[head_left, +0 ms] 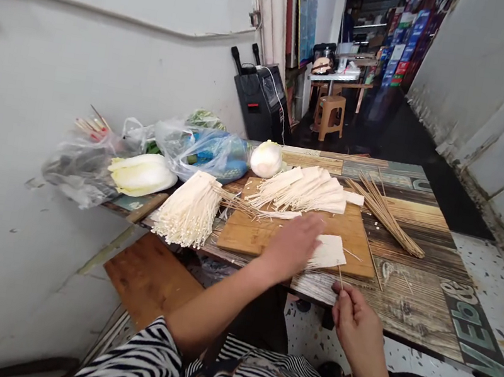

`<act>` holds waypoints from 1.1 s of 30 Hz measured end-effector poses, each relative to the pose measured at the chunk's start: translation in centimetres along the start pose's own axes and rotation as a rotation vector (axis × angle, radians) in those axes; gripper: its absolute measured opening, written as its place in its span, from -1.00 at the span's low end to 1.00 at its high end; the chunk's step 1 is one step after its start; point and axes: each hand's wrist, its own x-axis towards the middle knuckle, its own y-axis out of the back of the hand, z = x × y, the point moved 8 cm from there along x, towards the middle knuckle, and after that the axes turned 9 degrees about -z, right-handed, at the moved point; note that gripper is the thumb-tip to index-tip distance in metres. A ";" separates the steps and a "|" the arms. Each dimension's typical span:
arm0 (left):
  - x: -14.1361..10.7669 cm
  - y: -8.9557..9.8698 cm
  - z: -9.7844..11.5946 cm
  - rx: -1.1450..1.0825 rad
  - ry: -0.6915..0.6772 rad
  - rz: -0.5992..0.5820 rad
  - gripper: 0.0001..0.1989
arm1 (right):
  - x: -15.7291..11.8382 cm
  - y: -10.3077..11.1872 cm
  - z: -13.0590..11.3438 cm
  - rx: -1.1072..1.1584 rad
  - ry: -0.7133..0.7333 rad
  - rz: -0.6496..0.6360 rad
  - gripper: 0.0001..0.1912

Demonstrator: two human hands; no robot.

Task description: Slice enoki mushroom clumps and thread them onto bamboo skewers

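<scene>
- The enoki slab (330, 252) is partly covered, on the cutting board (245, 232), by the flattened left hand (294, 246).
- A bamboo skewer (340, 275) is pinched in the right hand (357, 323), its tip at the slab's edge.

Two hands (293, 246), two cabbages (143, 174), one cutting board (249, 233)

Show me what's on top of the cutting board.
The cutting board holds piled enoki mushrooms, skewer ends and a flat piece partly under the left hand. Whatever pile and hand cover is hidden.
</scene>
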 end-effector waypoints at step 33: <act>4.2 0.1 2.3 0.028 -0.025 -0.122 -0.68 | -2.6 2.9 1.6 0.050 0.001 0.047 -0.51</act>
